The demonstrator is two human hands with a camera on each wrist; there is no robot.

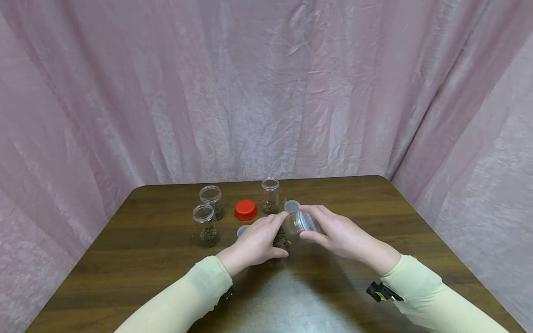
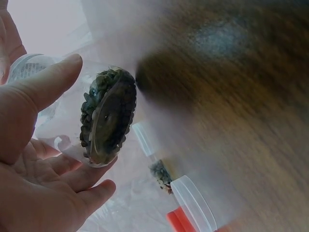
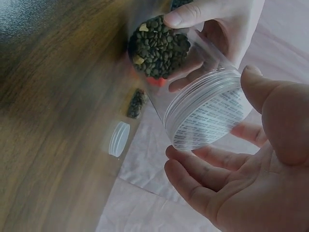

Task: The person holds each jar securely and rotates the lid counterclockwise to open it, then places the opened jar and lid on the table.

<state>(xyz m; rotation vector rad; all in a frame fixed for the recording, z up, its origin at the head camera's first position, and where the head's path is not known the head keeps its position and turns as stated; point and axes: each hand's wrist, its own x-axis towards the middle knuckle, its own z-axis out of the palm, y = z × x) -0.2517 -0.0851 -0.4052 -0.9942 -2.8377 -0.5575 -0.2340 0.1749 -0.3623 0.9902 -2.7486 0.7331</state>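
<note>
My left hand grips a clear plastic jar around its side, thumb on one side and fingers on the other. The jar is tilted well over, its lidded end toward the right. Dark green-brown pellets, with a few yellowish pieces among them, are gathered at its base. My right hand spans the clear ridged lid, with thumb and fingertips about its rim. Printed lettering covers the lid's round face. In the head view, the left hand hides much of the jar.
Three lidless clear jars with pellets at the bottom stand on the brown wooden table. A red cap lies between them. Two translucent lids lie near the hands. A pink curtain hangs behind.
</note>
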